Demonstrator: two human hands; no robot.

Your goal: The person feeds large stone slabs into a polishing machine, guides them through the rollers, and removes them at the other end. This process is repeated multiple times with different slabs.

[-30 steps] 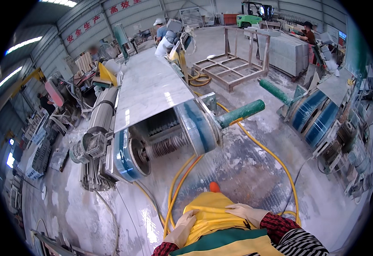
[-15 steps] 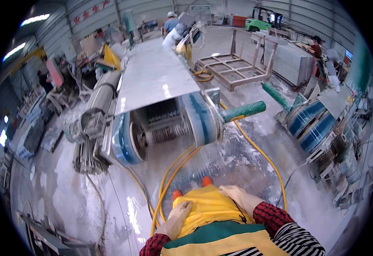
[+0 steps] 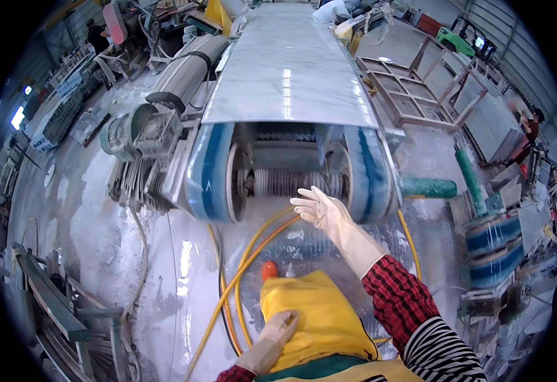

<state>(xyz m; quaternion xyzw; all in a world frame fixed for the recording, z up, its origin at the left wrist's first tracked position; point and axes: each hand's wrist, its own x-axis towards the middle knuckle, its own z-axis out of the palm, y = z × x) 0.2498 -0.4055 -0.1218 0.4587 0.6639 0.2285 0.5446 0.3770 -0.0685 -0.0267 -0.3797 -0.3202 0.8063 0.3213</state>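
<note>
Right hand (image 3: 327, 215) is lifted off yellow apron (image 3: 320, 309), grip spread, empty; left hand (image 3: 277, 335) grip cannot be told. Pale slab (image 3: 285, 76) is judged heavy, brittle; best held by side edges.

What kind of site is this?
Probably a stone-working shop: a long, pale marbled slab lies on a conveyor with blue belts, the floor has whitish patches and wet-looking shine, and a green forklift stands in the background.

Left fingers (image 3: 285, 318) touch apron (image 3: 320, 312); right fingers (image 3: 308, 204) spread.
</note>
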